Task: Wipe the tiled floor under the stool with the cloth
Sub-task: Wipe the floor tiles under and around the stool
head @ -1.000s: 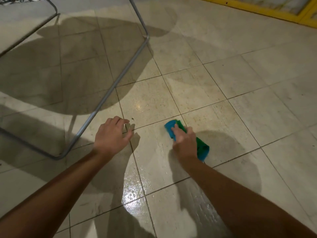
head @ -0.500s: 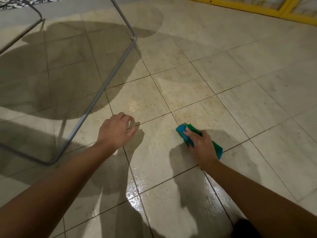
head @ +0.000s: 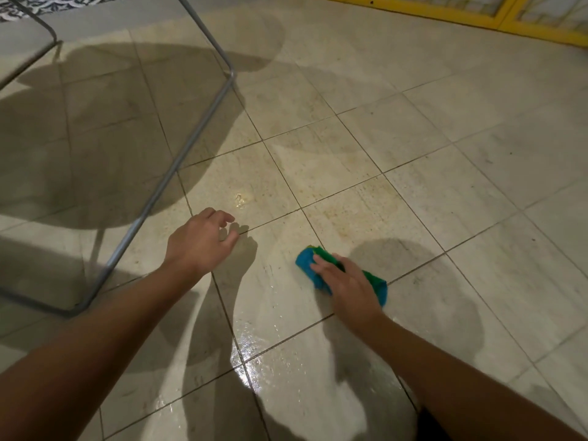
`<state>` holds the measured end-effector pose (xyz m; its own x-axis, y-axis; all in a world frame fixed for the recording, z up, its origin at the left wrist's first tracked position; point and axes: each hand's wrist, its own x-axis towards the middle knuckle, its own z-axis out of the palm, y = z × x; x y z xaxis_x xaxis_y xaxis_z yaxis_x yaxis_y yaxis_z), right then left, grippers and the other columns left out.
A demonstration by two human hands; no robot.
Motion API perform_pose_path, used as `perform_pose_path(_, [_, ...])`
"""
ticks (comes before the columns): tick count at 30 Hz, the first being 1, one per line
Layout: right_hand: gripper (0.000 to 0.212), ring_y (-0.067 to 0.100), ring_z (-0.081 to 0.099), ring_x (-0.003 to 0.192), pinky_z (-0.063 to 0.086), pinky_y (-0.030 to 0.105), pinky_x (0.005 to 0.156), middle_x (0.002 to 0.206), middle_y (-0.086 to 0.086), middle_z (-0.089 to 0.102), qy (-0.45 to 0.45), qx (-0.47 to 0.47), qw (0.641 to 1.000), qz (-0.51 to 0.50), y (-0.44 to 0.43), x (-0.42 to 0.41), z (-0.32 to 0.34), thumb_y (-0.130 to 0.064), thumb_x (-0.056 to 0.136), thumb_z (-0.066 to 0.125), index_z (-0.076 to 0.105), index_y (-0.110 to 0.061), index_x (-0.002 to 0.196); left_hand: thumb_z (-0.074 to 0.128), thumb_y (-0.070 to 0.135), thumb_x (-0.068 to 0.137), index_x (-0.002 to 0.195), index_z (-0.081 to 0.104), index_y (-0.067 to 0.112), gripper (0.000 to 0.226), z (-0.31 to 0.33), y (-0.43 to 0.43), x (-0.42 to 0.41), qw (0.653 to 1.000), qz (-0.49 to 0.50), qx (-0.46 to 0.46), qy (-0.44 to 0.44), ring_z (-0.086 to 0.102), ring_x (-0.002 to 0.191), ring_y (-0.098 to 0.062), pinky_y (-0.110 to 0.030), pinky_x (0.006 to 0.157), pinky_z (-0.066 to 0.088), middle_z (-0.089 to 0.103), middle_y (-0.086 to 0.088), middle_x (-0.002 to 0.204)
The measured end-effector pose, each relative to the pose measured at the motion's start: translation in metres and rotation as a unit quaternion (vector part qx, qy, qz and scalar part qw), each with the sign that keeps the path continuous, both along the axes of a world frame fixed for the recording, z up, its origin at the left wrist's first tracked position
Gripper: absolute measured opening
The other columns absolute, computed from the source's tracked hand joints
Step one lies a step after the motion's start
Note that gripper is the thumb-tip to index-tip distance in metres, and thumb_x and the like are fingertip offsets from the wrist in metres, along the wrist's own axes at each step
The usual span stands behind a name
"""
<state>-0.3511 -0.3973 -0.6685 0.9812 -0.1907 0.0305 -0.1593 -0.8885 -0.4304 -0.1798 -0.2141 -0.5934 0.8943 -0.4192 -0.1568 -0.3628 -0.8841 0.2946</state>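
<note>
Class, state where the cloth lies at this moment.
In the head view the cloth lies on the tiled floor right of centre, under the right hand, outside and right of the stool frame.

right hand point(head: 346, 288) presses cloth point(head: 305, 265) | tiled floor point(head: 445, 192) wet (glossy) | stool frame point(head: 178, 167) nearby

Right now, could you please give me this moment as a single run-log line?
right hand presses cloth on wet tiled floor | left hand empty, fingers loosely curled | stool frame left of both hands, cloth outside it
</note>
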Motion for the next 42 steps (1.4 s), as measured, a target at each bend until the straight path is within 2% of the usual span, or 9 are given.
perform_pose_path(6, [0.048,0.028,0.044,0.113,0.037,0.039,0.102,0.136,0.01,0.048,0.021,-0.009,0.981,-0.191,-0.048,0.017,0.011,0.0,0.089,0.051,0.042,-0.011,0.136,0.043,0.036,0.091,0.118,0.054,0.026,0.032,0.007,-0.015,-0.003,1.0,-0.002,-0.026,0.004,0.055,0.103,-0.015,-0.027,0.075,0.041,0.057,0.006,0.117])
perform_pose_path(9, [0.043,0.03,0.05,0.097,0.044,0.038,0.092,0.124,0.018,0.057,0.022,0.003,0.975,-0.22,-0.032,0.037,0.016,0.004,0.087,0.051,0.049,-0.003,0.129,0.044,0.035,0.09,0.117,0.056,0.025,0.031,0.007,-0.024,-0.007,0.999,-0.002,-0.039,0.0,0.056,0.102,-0.016,-0.028,0.076,0.043,0.058,0.006,0.115])
perform_pose_path(13, [0.043,0.027,0.062,0.063,0.059,0.037,0.057,0.08,0.018,0.07,-0.057,-0.008,0.986,-0.158,-0.003,0.045,0.012,0.009,0.051,0.082,0.069,0.004,0.092,0.044,0.035,0.09,0.116,0.057,0.024,0.031,0.005,-0.031,-0.01,0.999,-0.011,-0.049,-0.012,0.055,0.102,-0.015,-0.027,0.073,0.04,0.059,0.006,0.113])
perform_pose_path(17, [0.051,0.03,0.052,0.11,0.044,0.039,0.097,0.13,0.003,0.057,0.02,0.004,0.999,-0.042,-0.011,0.019,0.013,0.004,0.077,0.065,0.056,-0.011,0.125,0.045,0.035,0.09,0.116,0.058,0.022,0.031,0.003,-0.028,-0.008,0.999,-0.011,-0.046,-0.011,0.054,0.104,-0.018,-0.029,0.073,0.041,0.059,0.003,0.113])
perform_pose_path(23, [0.053,0.032,0.061,0.066,0.057,0.044,0.061,0.083,0.017,0.069,-0.02,-0.06,0.988,-0.144,-0.074,-0.027,0.012,0.013,0.053,0.079,0.069,-0.003,0.103,0.044,0.036,0.091,0.117,0.057,0.023,0.031,-0.001,-0.017,-0.006,0.999,0.001,-0.041,-0.001,0.054,0.103,-0.018,-0.029,0.073,0.041,0.059,0.003,0.114])
perform_pose_path(29, [0.032,0.024,0.044,0.098,0.038,0.034,0.089,0.092,0.007,0.048,0.071,-0.03,0.939,-0.336,-0.086,0.019,0.021,0.0,0.089,0.044,0.052,-0.009,0.119,0.045,0.033,0.091,0.116,0.057,0.022,0.03,-0.001,-0.018,-0.007,0.999,0.01,-0.049,0.007,0.053,0.104,-0.019,-0.031,0.078,0.041,0.059,0.002,0.115])
perform_pose_path(37, [0.047,0.031,0.055,0.092,0.052,0.043,0.084,0.113,0.014,0.064,-0.005,0.034,0.994,-0.104,-0.009,0.028,0.013,0.006,0.076,0.065,0.06,-0.008,0.121,0.045,0.029,0.091,0.115,0.058,0.021,0.03,-0.005,-0.044,-0.011,0.998,-0.004,-0.067,0.014,0.053,0.106,-0.018,-0.028,0.075,0.04,0.059,0.002,0.115])
perform_pose_path(40, [0.055,0.028,0.063,0.072,0.056,0.032,0.063,0.093,0.01,0.072,-0.045,-0.012,0.997,-0.059,-0.033,-0.003,0.005,0.011,0.051,0.081,0.07,-0.007,0.102,0.045,0.029,0.091,0.116,0.058,0.021,0.03,-0.006,-0.049,-0.011,0.997,-0.003,-0.073,0.023,0.053,0.107,-0.017,-0.03,0.078,0.042,0.059,0.002,0.116])
perform_pose_path(42, [0.053,0.025,0.059,0.068,0.057,0.036,0.062,0.088,0.013,0.07,-0.044,-0.033,0.994,-0.091,-0.059,-0.02,0.001,0.011,0.055,0.079,0.069,-0.007,0.104,0.045,0.03,0.091,0.116,0.058,0.022,0.03,-0.006,-0.05,-0.012,0.997,0.0,-0.077,0.027,0.053,0.106,-0.017,-0.031,0.079,0.042,0.058,0.003,0.115])
